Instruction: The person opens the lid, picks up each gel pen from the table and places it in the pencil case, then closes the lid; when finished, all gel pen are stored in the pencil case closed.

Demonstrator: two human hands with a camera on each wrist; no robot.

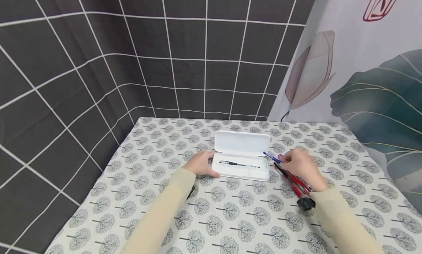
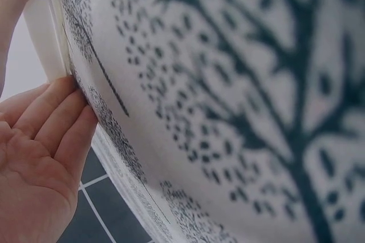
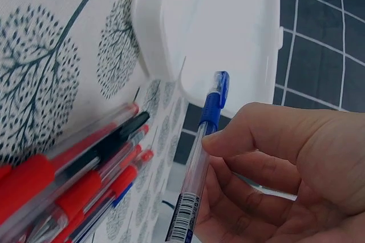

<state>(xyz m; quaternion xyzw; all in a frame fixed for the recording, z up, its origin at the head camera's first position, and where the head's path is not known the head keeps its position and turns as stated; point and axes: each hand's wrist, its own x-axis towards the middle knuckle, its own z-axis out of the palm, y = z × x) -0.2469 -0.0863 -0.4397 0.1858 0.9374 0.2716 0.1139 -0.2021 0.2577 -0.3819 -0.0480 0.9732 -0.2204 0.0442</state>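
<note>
A white pencil case (image 1: 230, 173) lies with its lid raised on the patterned cloth. Inside it is a clear pen (image 1: 234, 163) with black parts. My left hand (image 1: 200, 163) holds the case's left end, thumb at the front corner and fingers at the back; the left wrist view shows this hand (image 2: 43, 140) with fairly straight fingers against the case. My right hand (image 3: 268, 163) pinches a clear pen with a blue cap and grip (image 3: 211, 109) between thumb and fingers, its capped end toward the case. Under that hand in the head view lie several red and black pens (image 3: 85, 180).
A cloth with tree prints (image 1: 211, 213) covers the table. Behind stands a dark curtain with white grid lines (image 1: 188, 74), and a leaf-patterned curtain (image 1: 372, 92) hangs on the right. A black object (image 1: 306, 203) is at the near end of the pens.
</note>
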